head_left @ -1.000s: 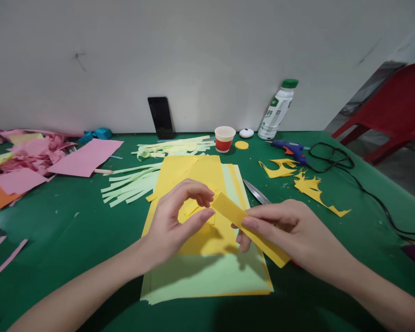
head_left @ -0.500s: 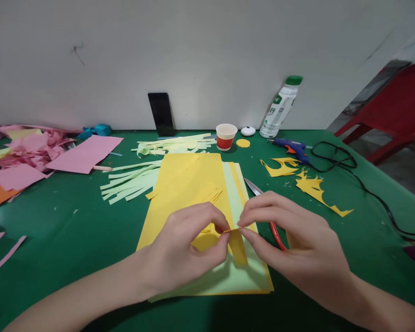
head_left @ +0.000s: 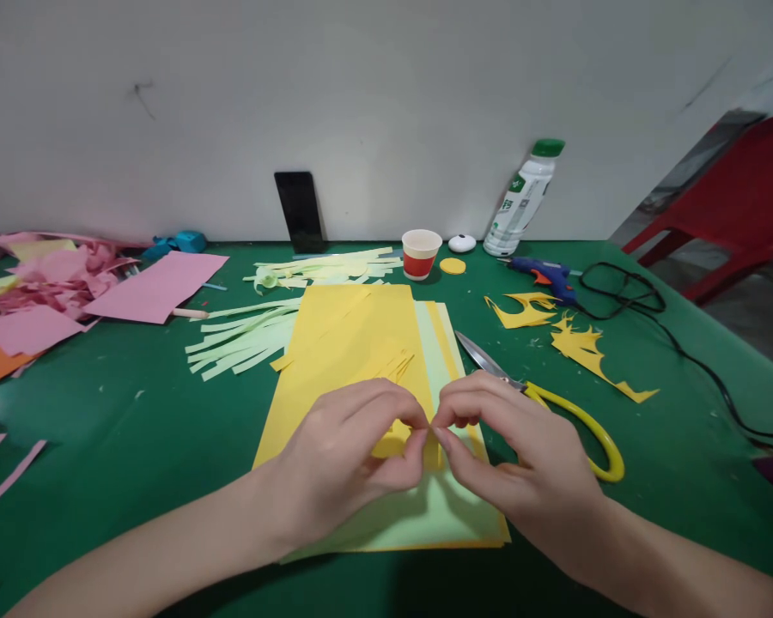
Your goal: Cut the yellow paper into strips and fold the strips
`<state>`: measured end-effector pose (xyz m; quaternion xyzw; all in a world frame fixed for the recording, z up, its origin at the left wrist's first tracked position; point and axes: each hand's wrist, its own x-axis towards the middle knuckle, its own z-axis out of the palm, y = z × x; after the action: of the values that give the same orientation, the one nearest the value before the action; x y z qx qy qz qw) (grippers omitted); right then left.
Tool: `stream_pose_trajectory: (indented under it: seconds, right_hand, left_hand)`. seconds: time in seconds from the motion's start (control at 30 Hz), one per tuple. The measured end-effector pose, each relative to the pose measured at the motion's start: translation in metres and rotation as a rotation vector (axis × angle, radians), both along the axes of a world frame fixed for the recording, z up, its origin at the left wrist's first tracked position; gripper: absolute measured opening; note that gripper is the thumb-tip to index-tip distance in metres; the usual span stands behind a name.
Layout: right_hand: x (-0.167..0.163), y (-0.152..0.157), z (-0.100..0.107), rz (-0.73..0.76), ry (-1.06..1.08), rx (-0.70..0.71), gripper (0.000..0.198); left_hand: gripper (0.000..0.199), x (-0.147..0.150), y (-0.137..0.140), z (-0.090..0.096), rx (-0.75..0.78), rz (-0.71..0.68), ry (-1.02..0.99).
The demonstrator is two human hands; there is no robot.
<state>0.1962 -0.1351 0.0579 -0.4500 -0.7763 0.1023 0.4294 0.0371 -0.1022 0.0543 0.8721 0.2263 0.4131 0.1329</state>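
Note:
Over the stacked paper, my left hand (head_left: 354,459) and my right hand (head_left: 525,455) meet fingertip to fingertip. Both pinch a small yellow paper strip (head_left: 436,453), mostly hidden by the fingers. Below them lie a yellow sheet (head_left: 341,343) and light green sheets (head_left: 418,524). Thin yellow paper slivers (head_left: 399,365) rest on the yellow sheet just beyond my left hand. Scissors (head_left: 602,438) lie partly under my right hand, with a yellow handle loop and the blades showing.
Fringed green paper (head_left: 245,343), a phone (head_left: 301,215), a paper cup (head_left: 421,257), a bottle (head_left: 521,202) and a glue gun (head_left: 547,276) with its cord stand or lie beyond. Yellow scraps (head_left: 593,352) lie right, pink paper (head_left: 161,287) left.
My right hand has moved left and closer to my left hand, uncovering the scissors' yellow handle loop. Less of the yellow strip shows between the fingers.

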Motion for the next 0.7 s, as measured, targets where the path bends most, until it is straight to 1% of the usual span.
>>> stream_pose_trajectory:
  seconds: [0.13,0.2,0.27,0.33,0.37,0.43,0.53,0.6,0.7]
  right_hand:
    - [0.003,0.001,0.002,-0.047,-0.03,0.004,0.015]
    - [0.004,0.001,0.005,-0.064,-0.02,0.008,0.015]
    - [0.004,0.002,0.006,-0.053,0.003,0.005,0.015]
    - [0.003,0.003,0.005,-0.021,0.032,-0.004,0.015]
    - [0.003,0.004,0.004,-0.006,0.042,-0.013,0.015]
    - [0.001,0.004,0.002,0.01,0.055,-0.023,0.015]
    - [0.0,0.004,0.0,0.008,0.056,-0.009,0.014]
    - [0.0,0.004,0.0,0.007,0.046,0.002,0.014]
    - [0.0,0.004,0.0,0.014,0.032,0.003,0.014]
  left_hand:
    - [0.012,-0.005,0.011,0.0,0.018,0.09,0.027]
    - [0.012,-0.007,0.016,0.001,-0.02,0.128,0.027]
    - [0.009,-0.008,0.019,0.002,-0.101,0.075,0.033]
    - [0.008,-0.007,0.018,0.001,-0.128,-0.056,0.04]
    - [0.008,-0.006,0.017,-0.001,-0.106,-0.112,0.046]
    - [0.011,-0.004,0.014,-0.003,-0.023,-0.153,0.068]
    - [0.019,-0.003,0.01,-0.006,0.069,-0.09,0.113]
    - [0.017,-0.004,0.008,-0.008,0.114,-0.052,0.133]
    - [0.014,-0.005,0.007,-0.011,0.172,-0.029,0.157]
